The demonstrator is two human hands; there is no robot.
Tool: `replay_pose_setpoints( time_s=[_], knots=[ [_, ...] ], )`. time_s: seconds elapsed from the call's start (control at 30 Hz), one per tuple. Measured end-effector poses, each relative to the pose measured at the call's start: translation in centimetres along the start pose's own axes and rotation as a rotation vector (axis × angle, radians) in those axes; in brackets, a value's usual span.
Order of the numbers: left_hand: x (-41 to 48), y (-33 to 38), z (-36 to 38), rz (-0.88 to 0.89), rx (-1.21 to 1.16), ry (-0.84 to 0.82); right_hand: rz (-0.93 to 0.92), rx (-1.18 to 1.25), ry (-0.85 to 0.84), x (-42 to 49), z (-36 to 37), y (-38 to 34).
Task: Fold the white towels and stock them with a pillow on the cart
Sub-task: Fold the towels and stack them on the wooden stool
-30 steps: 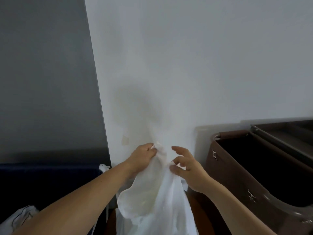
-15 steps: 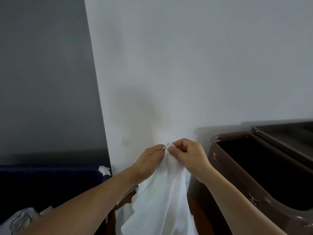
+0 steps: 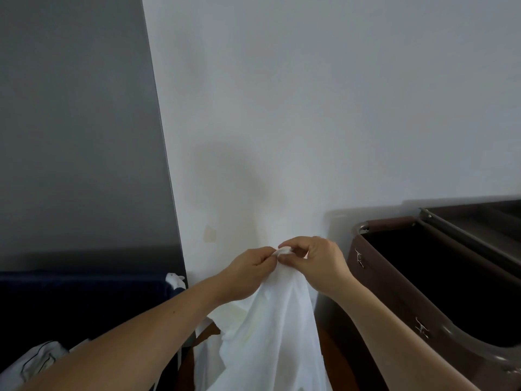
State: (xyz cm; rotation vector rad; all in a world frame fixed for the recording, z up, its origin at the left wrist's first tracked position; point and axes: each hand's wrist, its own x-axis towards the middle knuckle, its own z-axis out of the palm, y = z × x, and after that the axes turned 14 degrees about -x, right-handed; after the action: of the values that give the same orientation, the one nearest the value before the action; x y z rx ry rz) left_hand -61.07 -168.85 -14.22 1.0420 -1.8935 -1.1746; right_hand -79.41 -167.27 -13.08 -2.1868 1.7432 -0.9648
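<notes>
Two hands are meeting at the top corner of a white towel (image 3: 270,328), held up in front of a pale wall (image 3: 310,108). The left hand (image 3: 248,273) is pinching the corner between thumb and fingertips, and the right hand (image 3: 315,263) is curling its fingers round the same bunched corner, the two hands touching there. The towel is hanging down from them, draping out of view at the bottom edge. To the right, a brown cart (image 3: 394,292) is standing against the wall with a dark open bin (image 3: 451,277) whose inside is too shadowed to tell what it is holding.

Compared with a second ago, the right hand is no longer open and apart from the cloth; it is now gripping the corner right beside the left, and both hands are sitting slightly higher.

A grey panel (image 3: 79,122) is filling the left side, with a dark navy surface (image 3: 70,300) below it. A bit of white cloth (image 3: 175,279) is showing at its right end, and another pale cloth (image 3: 33,362) is lying at the lower left.
</notes>
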Motion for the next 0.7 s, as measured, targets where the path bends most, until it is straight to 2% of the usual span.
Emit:
replay_pose_setpoints(
  time_s=[0.1, 0.2, 0.27, 0.4, 0.47, 0.57, 0.7],
  knots=[
    [0.5, -0.5, -0.2, 0.005, 0.085, 0.035, 0.004, 0.006, 0.16, 0.1, 0.0, -0.1],
    [0.3, -1.6, -0.8, -0.011, 0.184, 0.034, 0.072, 0.296, 0.165, 0.7, -1.4, -0.3],
    [0.0, -3.2, -1.6, -0.05, 0.216, 0.053, 0.129, 0.489, 0.228, 1.3, -3.1, -0.7],
    [-1.0, -6.8, -3.1, -0.176, 0.306, 0.145, 0.205, 0.59, 0.407, 2.8, -6.6, -0.9],
    [-1.0, -7.7, -3.8, -0.227, 0.38, 0.214, 0.23, 0.523, 0.422, 3.2, -7.0, -0.3],
    [-0.1, -6.9, -5.6, -0.242, 0.469, 0.424, 0.271, 0.523, 0.478, 3.0, -6.6, 0.7],
    [0.3, -4.7, -9.4, -0.109, 0.489, 0.614, 0.353, 0.618, 0.665, 2.5, -8.5, 1.7]
  ],
)
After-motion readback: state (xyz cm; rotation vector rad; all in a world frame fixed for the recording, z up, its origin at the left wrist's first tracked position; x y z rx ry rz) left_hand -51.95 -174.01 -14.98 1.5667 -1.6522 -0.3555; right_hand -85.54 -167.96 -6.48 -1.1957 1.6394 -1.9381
